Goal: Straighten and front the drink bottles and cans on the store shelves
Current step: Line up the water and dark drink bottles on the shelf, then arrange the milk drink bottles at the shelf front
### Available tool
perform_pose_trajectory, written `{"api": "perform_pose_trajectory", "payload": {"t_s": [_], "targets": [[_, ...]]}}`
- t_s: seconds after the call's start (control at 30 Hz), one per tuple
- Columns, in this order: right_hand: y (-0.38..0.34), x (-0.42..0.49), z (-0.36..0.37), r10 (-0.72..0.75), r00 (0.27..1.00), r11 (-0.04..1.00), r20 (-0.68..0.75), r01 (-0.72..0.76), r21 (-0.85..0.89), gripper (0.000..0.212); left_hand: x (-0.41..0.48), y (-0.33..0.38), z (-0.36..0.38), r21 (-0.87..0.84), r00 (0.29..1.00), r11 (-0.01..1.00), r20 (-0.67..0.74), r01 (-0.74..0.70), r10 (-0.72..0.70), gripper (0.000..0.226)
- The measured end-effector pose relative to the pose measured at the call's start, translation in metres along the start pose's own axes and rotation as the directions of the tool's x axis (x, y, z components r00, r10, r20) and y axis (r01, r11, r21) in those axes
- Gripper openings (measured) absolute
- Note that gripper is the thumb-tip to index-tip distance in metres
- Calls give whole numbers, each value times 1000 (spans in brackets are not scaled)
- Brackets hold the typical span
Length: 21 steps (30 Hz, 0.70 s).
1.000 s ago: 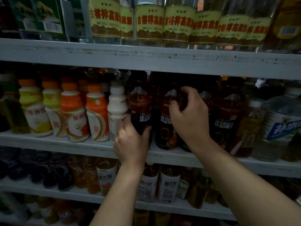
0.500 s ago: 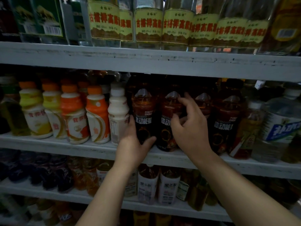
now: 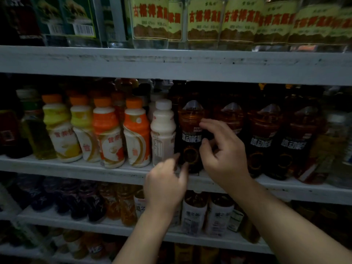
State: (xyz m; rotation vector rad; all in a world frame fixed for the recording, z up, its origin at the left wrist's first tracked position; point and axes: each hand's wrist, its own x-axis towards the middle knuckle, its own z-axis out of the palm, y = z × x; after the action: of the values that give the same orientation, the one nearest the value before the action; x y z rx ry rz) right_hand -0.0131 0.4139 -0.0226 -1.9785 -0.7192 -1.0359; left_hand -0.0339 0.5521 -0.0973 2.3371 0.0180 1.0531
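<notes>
Several dark energy-drink bottles with black labels stand in a row on the middle shelf (image 3: 118, 174). The leftmost one, the first dark bottle (image 3: 190, 119), faces label-forward beside a white milk-drink bottle (image 3: 162, 130). My left hand (image 3: 165, 185) pinches this bottle low down, thumb and forefinger at its base. My right hand (image 3: 224, 157) has its fingers curled, with forefinger and thumb on the right side of the same bottle's label. That hand hides the body of the second dark bottle (image 3: 232, 115). Two more dark bottles (image 3: 263, 130) stand to the right.
Orange-capped yoghurt-drink bottles (image 3: 107, 134) fill the left of the middle shelf. A clear water bottle (image 3: 341, 149) stands at the far right. Glass bottles with yellow labels (image 3: 204, 21) line the top shelf. Tea bottles (image 3: 194, 212) stand on the shelf below.
My left hand slid down from the first dark bottle's label to its base. My right hand left the second dark bottle and came left onto the first one.
</notes>
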Motion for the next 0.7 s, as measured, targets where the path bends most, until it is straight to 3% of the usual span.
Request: {"api": "perform_pose_trajectory", "payload": {"t_s": [0.03,0.1,0.2,0.3,0.4,0.47,0.5,0.7], "targets": [[-4,8,4,-19,999,1000,37,19,-2,35,-2,-8,-5,3,997,999,-73,37,-36,29],[-16,28,14,-32,985,999,168,33,-6,43,1,-19,-8,-18,978,988,-142,153,-154,33],[-40,57,34,-5,931,998,365,27,-55,58,9,-23,-3,-7,962,972,-144,233,-232,48],[-62,82,50,101,900,988,424,-42,-145,63,13,-19,3,68,962,966,-132,248,-238,60],[-70,102,53,298,786,952,542,-200,-234,41,14,-15,4,92,945,944,-110,318,-307,70],[-71,107,53,356,705,934,613,-240,-265,19,13,-17,4,103,941,938,-106,331,-320,70],[-72,109,54,364,687,930,628,-239,-279,18,12,-18,3,97,942,940,-101,329,-319,69],[-78,114,53,311,738,926,599,-94,-365,21,11,-28,-9,82,985,982,7,170,-171,61]]}}
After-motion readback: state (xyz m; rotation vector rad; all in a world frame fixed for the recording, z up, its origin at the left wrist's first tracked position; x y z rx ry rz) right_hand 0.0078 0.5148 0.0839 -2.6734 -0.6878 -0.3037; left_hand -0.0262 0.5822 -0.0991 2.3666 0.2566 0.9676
